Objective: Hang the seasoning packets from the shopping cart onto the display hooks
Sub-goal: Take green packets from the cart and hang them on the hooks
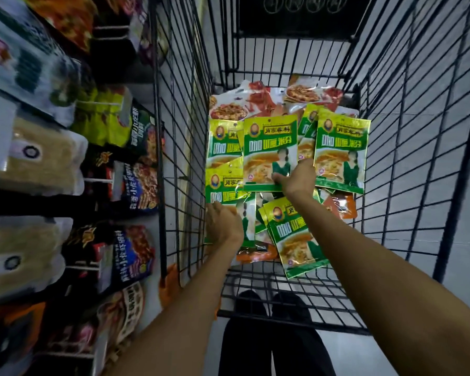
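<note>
Two hands are down inside the shopping cart (407,147).

- The right hand (299,180) has its thumb on the printed face and pinches the lower right corner of the central green packet (266,150), held raised above the heap.
- The outer green packet (342,156) stands just beside the same fingers. Cannot tell whether it is gripped too.
- The left hand (223,223) shows its back to the camera, fingers curled down onto the lower-left green packet (221,189). The grip is hidden, so cannot tell if it holds.

Step in hand, as judged: gathering packets before hanging. The punched hole sits at the top edge of each packet, so the present corner pinch is at the wrong end. Re-grip near the top, line up the holes if several go on together, and keep the faces forward.

Heap:
- More green packets (296,234) lie overlapped and skewed at the near end.
- Red-and-white packets (244,104) lie at the far end, with orange packets (339,207) partly underneath.
- The foil looks slippery and likely to slide when one packet is drawn out.

Display hooks (98,180) stand to the left, beyond the left wire wall (179,147) of the cart, and several carry dark packets (139,185). The loaded hands must lift clear over that wall. Which hook takes the green kind is not visible. Shoes (269,305) show through the cart floor.
</note>
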The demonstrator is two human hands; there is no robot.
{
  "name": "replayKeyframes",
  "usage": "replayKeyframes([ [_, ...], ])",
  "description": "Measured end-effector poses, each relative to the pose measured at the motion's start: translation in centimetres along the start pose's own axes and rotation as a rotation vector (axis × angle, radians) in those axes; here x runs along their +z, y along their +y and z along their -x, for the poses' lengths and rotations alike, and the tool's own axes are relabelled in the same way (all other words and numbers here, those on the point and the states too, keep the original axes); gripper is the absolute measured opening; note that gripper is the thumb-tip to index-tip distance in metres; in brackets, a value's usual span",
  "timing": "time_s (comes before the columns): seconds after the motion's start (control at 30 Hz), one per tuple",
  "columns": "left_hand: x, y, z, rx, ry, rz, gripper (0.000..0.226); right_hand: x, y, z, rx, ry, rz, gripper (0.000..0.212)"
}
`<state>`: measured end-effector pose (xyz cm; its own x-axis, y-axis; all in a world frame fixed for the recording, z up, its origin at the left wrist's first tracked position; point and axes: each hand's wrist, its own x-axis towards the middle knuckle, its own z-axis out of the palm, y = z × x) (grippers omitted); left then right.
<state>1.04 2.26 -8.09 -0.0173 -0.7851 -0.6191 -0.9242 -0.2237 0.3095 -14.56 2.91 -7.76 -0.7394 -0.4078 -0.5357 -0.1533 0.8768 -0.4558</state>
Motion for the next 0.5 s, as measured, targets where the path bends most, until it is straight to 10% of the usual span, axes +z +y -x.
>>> replayKeyframes([
  [0.13, 0.2, -0.1, 0.4, 0.067, -0.011, -0.07, 0.052, -2.0, 0.2, -0.9, -0.028, -0.018, -0.014, 0.032],
  [0.5, 0.3, 0.5, 0.3, -0.014, 0.123, -0.038, 0.093, -8.3, 7.6, -1.2, 0.307, -0.394, -0.249, 0.043],
])
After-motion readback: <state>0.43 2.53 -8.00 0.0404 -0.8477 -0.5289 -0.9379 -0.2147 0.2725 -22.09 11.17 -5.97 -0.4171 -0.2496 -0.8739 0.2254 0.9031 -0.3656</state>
